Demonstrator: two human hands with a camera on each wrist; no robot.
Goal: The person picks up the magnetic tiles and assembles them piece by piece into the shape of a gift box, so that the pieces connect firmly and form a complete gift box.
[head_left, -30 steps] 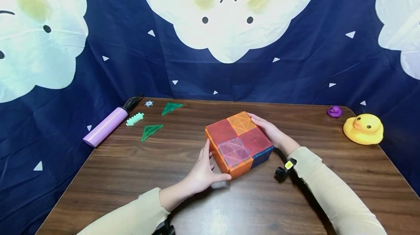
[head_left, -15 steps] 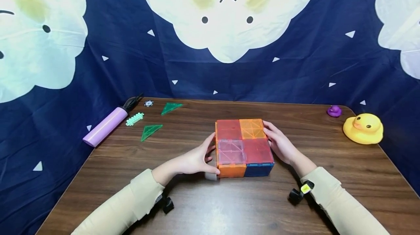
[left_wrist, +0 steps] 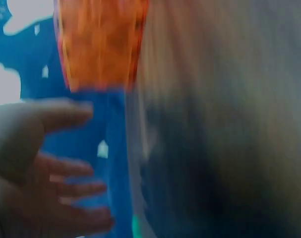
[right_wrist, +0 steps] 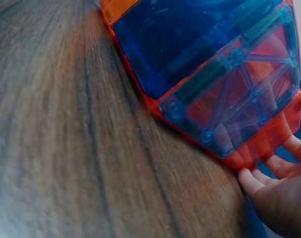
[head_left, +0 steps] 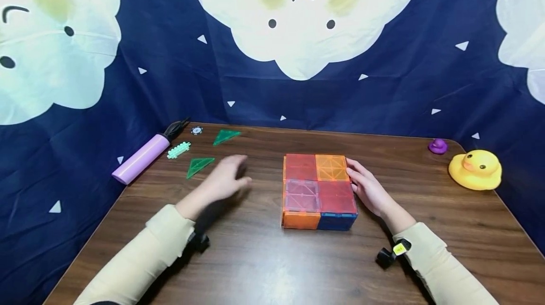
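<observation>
A low, flat box of translucent magnetic tiles (head_left: 321, 187) lies on the wooden table, with red, orange and purple squares on top and orange and blue ones along the front. My right hand (head_left: 370, 191) rests against its right side, fingers touching the tile wall in the right wrist view. My left hand (head_left: 217, 184), blurred, is away from the box with nothing in it, fingers loosely bent in the head view. It is just right of a green triangle tile (head_left: 199, 167). Another green triangle tile (head_left: 226, 136) lies farther back.
At the back left lie a purple pump-like cylinder (head_left: 142, 158) with a black end, a mint-green bumpy strip (head_left: 179, 150) and a small round chip (head_left: 197, 130). A yellow duck (head_left: 476, 170) and a small purple duck (head_left: 437, 146) stand at the right edge. A dark blue curtain (head_left: 251, 87) hangs behind.
The tile box has been turned so its front faces me squarely. My left hand has let go of its left side and moved left toward the green triangles; my right hand stays at the box.
</observation>
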